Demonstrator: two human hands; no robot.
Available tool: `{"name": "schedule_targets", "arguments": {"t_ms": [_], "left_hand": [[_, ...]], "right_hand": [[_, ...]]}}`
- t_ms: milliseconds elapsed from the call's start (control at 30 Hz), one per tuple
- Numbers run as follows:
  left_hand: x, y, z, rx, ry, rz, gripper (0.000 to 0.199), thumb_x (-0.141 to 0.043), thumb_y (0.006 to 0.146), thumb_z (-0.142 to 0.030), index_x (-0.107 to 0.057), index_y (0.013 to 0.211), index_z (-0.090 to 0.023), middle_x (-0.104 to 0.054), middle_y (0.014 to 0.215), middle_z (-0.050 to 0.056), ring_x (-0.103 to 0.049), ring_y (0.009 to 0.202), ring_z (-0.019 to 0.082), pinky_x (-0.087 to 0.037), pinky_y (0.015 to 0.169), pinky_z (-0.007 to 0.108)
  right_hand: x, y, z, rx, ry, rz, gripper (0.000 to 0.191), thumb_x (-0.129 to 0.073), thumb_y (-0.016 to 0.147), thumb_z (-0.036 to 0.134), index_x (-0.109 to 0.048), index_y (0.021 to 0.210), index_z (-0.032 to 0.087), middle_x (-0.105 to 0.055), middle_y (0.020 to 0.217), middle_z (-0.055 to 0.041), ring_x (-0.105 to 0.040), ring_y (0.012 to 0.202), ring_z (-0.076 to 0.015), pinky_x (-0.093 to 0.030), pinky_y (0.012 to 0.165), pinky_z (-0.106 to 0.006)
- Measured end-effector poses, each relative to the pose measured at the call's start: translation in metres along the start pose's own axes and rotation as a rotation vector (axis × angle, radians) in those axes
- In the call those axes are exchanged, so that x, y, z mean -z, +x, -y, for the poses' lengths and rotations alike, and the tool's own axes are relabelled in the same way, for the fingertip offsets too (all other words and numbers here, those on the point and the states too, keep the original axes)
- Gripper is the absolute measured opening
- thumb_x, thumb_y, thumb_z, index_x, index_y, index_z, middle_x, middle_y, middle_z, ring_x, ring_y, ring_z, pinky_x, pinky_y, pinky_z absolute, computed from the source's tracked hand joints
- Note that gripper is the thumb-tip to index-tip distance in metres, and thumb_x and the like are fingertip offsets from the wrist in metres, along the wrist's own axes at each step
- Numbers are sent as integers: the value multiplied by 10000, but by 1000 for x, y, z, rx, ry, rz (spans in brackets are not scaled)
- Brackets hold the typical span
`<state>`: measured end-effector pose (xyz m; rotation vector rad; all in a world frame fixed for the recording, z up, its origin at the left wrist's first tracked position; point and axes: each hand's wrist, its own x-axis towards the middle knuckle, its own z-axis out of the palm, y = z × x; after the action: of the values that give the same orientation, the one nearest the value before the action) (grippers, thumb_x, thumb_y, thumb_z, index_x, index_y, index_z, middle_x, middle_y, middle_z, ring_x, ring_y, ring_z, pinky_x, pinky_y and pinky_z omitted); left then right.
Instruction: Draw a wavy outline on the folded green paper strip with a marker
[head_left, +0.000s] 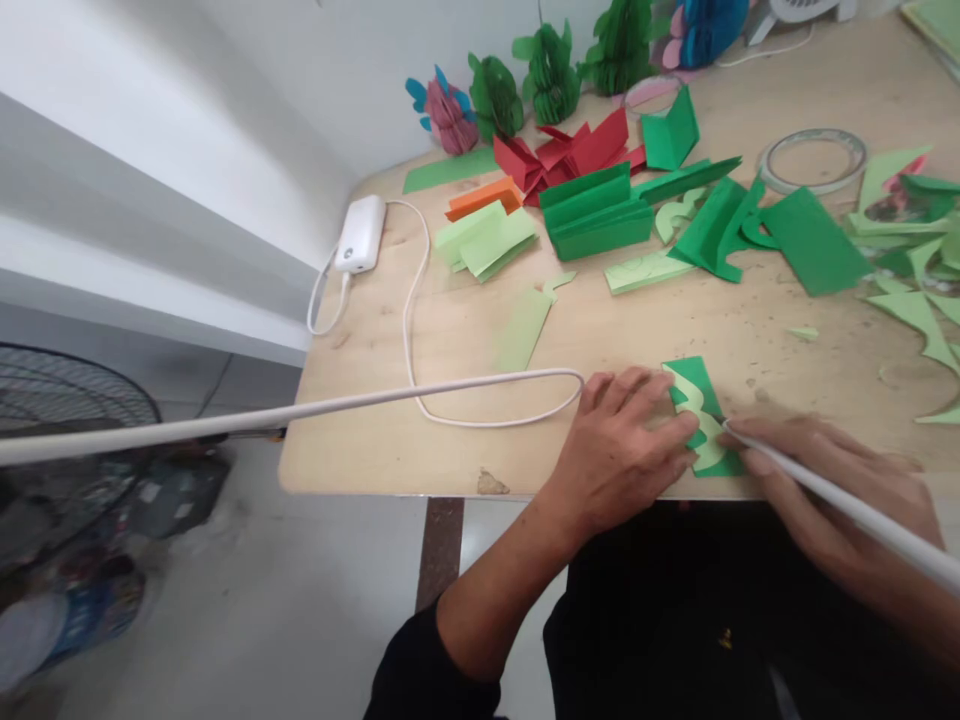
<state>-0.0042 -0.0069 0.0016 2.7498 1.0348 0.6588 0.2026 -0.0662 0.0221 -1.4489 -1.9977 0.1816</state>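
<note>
My left hand (626,440) presses a wavy-edged light green paper cutout (709,455) down onto a dark green piece of paper (697,375) at the table's front edge. Its fingers are bent together, the tips on the cutout's left side. On the other side, my right hand (832,480) is closed around a slim white pen (787,465), partly blurred. The pen's dark tip meets the cutout's right edge, so any mark there is too small to make out. Both hands nearly touch across the two papers.
Folded green papers (596,215), red papers (562,155) and light green scraps (919,310) lie beyond my hands. A tape roll (814,160) is at the right. Paper figures (551,75) stand by the wall. A white cable (450,395) from a power bank (361,235) crosses the left.
</note>
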Motion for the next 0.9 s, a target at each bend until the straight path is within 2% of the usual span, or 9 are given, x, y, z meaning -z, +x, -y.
{"name": "schedule_targets", "arguments": {"t_ms": [133, 267, 333, 467, 633, 733, 900], "left_hand": [[0, 0, 1, -10, -2, 1, 238, -553, 959, -406, -675, 1107, -267, -584, 1358, 76, -479, 1292, 255, -356, 1031, 423], [-1, 0, 1, -16, -8, -10, 226, -556, 959, -387, -673, 1126, -290, -589, 1336, 77, -486, 1280, 252, -359, 1028, 429], [-1, 0, 1, -18, -13, -13, 221, -561, 957, -391, -680, 1109, -284, -588, 1335, 83, -487, 1277, 260, -358, 1028, 436], [-1, 0, 2, -22, -28, -14, 219, -570, 950, -384, -690, 1089, -264, -583, 1345, 97, -481, 1277, 274, -354, 1030, 448], [1, 0, 1, -13, -26, 5, 216, -559, 956, -371, -685, 1100, -270, -584, 1349, 88, -478, 1281, 264, -353, 1039, 441], [2, -1, 1, -7, -25, 14, 222, -565, 954, -374, -684, 1115, -277, -584, 1362, 84, -468, 1296, 269, -347, 1048, 448], [2, 0, 1, 0, -16, 31, 219, -569, 952, -375, -687, 1109, -279, -576, 1377, 81, -460, 1308, 269, -335, 1056, 448]], "right_hand": [[-6, -3, -1, 123, 31, -41, 308, -625, 824, 101, -635, 1119, 188, -736, 917, -29, -674, 804, -145, -534, 768, -297], [-6, -2, 0, 134, 35, -54, 318, -630, 817, 95, -634, 1118, 198, -744, 896, -18, -679, 780, -146, -539, 736, -296], [-3, 0, 1, 54, 33, -40, 245, -606, 855, 151, -650, 1086, 221, -751, 902, -14, -698, 797, -144, -542, 719, -274], [5, 7, 1, -205, 91, -14, 166, -558, 910, 319, -695, 995, 282, -771, 929, 11, -724, 844, -144, -552, 695, -253], [6, 16, 1, -465, 144, 9, 337, -562, 852, 552, -721, 830, 256, -766, 803, -2, -705, 722, -170, -536, 618, -289], [4, 19, 3, -504, 105, 5, 417, -555, 815, 636, -709, 787, 249, -749, 733, -11, -680, 644, -169, -507, 554, -287], [4, 19, 3, -444, 54, 8, 429, -530, 836, 636, -700, 768, 247, -743, 705, -7, -673, 619, -160, -481, 530, -280]]}}
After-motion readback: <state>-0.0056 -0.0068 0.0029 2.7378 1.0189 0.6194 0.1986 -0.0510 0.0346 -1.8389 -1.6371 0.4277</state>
